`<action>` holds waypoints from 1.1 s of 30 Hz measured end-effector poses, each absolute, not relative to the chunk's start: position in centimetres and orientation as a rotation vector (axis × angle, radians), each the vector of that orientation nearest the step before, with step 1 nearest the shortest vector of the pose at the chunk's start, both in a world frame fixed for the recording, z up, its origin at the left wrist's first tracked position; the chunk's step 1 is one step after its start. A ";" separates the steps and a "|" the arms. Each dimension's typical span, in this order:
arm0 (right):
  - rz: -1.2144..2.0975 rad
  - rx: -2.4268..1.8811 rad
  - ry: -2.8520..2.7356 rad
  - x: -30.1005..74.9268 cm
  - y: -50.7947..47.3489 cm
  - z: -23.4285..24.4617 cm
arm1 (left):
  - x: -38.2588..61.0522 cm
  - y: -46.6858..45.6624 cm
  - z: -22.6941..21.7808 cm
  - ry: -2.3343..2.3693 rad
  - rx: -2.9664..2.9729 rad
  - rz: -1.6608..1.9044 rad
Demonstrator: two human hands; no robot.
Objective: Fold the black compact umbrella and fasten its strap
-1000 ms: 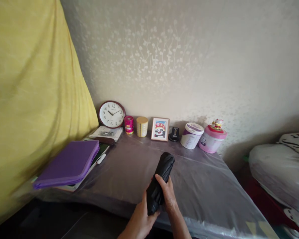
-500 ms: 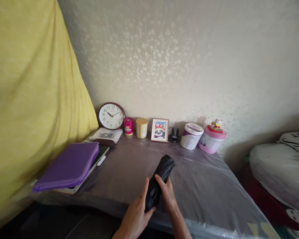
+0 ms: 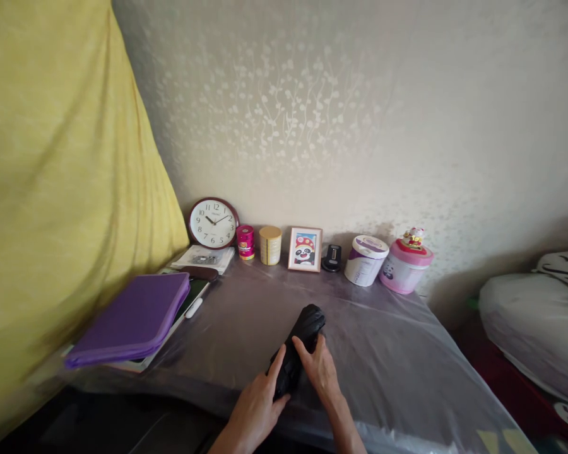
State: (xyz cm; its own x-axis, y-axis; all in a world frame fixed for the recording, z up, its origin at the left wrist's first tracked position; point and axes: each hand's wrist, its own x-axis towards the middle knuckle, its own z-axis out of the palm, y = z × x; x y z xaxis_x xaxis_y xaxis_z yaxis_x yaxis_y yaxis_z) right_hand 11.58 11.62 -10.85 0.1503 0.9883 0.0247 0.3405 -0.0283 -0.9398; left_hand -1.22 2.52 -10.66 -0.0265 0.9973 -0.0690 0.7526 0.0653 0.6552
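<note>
A folded black umbrella [image 3: 305,326] is held at a slant over the front part of the table, its far end pointing up and to the right. My left hand [image 3: 259,403] grips its near end, with the thumb and fingers on either side. Around its middle, from the right, closes my right hand [image 3: 318,366], the thumb lying across the top. The umbrella's lower end is partly hidden by my left hand.
The table [image 3: 388,366] has a clear plastic cover. Left lies a purple folder [image 3: 127,318] on books. Along the wall stand a clock [image 3: 214,223], pink can [image 3: 246,243], yellow tin [image 3: 270,246], panda picture frame [image 3: 305,250], white tub [image 3: 366,261] and pink tub [image 3: 406,268].
Both hands and the umbrella have shifted slightly down and to the left. The right hand remains around the umbrella's middle. The camera view has moved a little.
</note>
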 end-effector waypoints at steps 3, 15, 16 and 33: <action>0.706 -1.661 -1.533 11.6 11.5 -11.0 | -1.3 2.6 -10.5 1.837 1.742 0.593; 0.475 -1.181 -1.990 10.6 12.0 -10.8 | -1.0 3.0 -10.1 2.005 1.770 0.257; 0.486 -1.161 -2.003 10.6 12.1 -10.7 | -0.9 3.0 -10.1 2.023 1.771 0.252; 0.994 -1.032 -1.748 11.6 13.1 -11.5 | -0.5 3.1 -11.4 2.116 1.841 0.313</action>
State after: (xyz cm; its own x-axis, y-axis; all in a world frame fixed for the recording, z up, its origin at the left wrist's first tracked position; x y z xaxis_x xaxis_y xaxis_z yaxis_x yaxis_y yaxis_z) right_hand 11.63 13.07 -11.50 -0.2949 0.9170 0.2685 0.2382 0.3427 -0.9088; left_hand -0.46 3.12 -11.38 -0.1198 0.9883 -0.0943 0.9187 0.1464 0.3667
